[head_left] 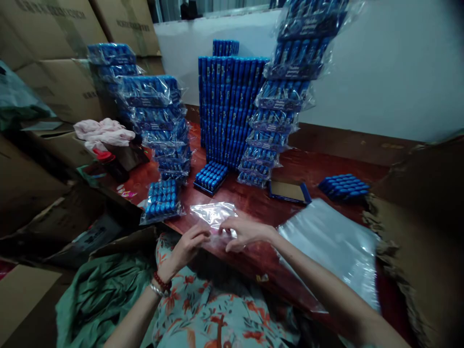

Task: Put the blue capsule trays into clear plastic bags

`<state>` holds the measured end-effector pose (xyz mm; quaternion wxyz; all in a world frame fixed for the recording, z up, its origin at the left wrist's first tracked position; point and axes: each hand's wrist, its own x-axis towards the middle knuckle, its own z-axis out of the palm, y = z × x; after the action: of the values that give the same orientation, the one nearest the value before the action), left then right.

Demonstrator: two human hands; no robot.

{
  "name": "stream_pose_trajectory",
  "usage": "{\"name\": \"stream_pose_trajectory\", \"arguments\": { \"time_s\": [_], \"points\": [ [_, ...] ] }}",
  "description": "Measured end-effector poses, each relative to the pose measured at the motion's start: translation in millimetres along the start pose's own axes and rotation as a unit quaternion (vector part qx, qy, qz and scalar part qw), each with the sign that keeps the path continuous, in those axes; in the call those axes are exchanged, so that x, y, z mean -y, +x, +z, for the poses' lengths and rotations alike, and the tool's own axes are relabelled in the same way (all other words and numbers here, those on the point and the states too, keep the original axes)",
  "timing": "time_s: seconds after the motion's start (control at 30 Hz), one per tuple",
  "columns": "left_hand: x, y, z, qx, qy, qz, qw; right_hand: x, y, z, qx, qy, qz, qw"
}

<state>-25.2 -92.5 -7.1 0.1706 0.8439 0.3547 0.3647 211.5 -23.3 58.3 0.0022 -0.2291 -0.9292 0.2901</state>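
My hands are at the near edge of the worktop [257, 205], both on one clear bag [213, 210]. The bag lies flat, with its near end at that edge. My left hand [190, 241] pinches the near end between the fingertips. My right hand [244, 233] is curved over the bag's right side, thumb apart from the fingers; I cannot tell whether it grips the film.

Adjacent items: a wrapped pack [162, 200] of blue tubes rests left of the bag, at the worktop's near-left edge. An unwrapped pack [210, 177] sits just beyond the bag. A shallow box [290, 191] lies to its right, with loose plastic [331, 241] extending from there toward the near edge. A group of tubes [344, 187] stands near the right edge. Toward the far edge, a tall tube block [232, 108] stands between a left stack [157, 113] and a right stack [277, 104] of wrapped packs.
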Motion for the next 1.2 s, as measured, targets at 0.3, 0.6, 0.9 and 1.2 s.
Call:
{"name": "stream_pose_trajectory", "arguments": {
  "time_s": [0.3, 0.6, 0.9, 1.2],
  "points": [
    [-15.4, 1.5, -40.9, 0.041, -0.015, -0.168, 0.985, 10.5, 9.7, 10.6, -0.126, -0.199, 0.046, 0.971],
    [-11.5, 52.4, -6.9, 0.155, 0.003, -0.142, 0.978, 0.7, -7.6, 10.4, -0.115, -0.079, 0.099, 0.985],
    [-27.1, 13.7, 20.7, 0.161, -0.076, -0.282, 0.943, -53.3, 83.5, 20.8, -0.217, -0.024, 0.226, 0.949],
    [-35.5, -31.4, 5.3, -0.021, -0.185, -0.401, 0.897, -71.1, 137.2, 25.2, -0.193, -0.119, 0.272, 0.935]
  ]
}}
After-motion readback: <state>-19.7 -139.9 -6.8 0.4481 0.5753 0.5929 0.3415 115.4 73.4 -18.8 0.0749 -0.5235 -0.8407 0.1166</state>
